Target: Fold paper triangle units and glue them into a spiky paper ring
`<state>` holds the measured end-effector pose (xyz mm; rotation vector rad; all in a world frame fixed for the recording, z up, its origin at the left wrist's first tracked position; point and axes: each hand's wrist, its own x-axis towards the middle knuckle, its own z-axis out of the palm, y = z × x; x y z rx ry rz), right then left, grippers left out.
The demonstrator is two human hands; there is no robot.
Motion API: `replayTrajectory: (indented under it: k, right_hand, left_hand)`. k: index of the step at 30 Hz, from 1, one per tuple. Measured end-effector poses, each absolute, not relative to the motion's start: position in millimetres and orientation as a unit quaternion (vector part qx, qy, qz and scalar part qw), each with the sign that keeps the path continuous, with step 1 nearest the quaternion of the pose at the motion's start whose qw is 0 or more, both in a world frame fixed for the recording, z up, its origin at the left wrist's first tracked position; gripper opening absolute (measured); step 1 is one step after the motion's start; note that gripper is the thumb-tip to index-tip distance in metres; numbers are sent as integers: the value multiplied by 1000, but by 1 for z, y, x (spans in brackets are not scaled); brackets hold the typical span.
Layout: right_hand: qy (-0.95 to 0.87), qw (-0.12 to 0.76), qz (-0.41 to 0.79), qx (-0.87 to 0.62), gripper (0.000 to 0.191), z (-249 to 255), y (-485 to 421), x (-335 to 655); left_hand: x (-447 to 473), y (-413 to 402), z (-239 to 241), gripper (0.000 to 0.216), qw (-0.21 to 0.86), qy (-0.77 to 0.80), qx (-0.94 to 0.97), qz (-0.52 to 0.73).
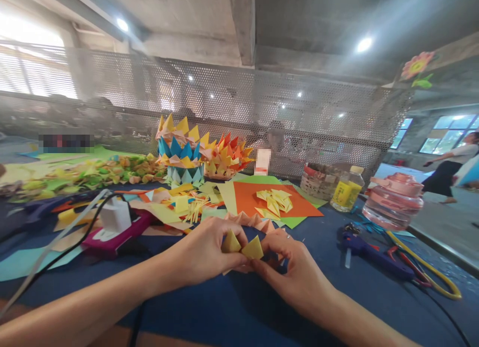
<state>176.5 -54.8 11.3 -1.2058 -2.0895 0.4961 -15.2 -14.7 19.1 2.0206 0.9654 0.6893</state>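
Note:
Low over the blue table, my left hand (205, 251) and my right hand (299, 269) meet on a folded-paper ring (258, 222) with pale pink points along its far side. Two yellow folded-paper points (253, 248) stand up on its near side. My left thumb and fingers pinch beside the left yellow point, and my right thumb and fingers grip beside the right one. Part of the ring is hidden behind my fingers. Just beyond it, a pile of yellow folded pieces (275, 202) lies on an orange sheet (247, 197).
Colourful folded-paper crowns (179, 155) stand at the back. Left are a paper-piece heap (127, 170) and a magenta power strip (119, 232) with a white plug. Right are a glue gun (377, 257), yellow-handled pliers (426, 267), a yellow-labelled bottle (346, 192) and a pink jug (394, 202).

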Motion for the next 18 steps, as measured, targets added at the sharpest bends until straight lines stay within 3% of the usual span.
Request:
replayTrajectory:
  k: [13,18]
  right_hand:
    - [-791,332,184,-480,16,12,-56,175]
    - [-792,328,209,-471,15,15,-57,174]
  left_hand:
    - [-11,-21,25,7,397,378,790,276]
    - [-12,-23,26,17,414,369,785,275]
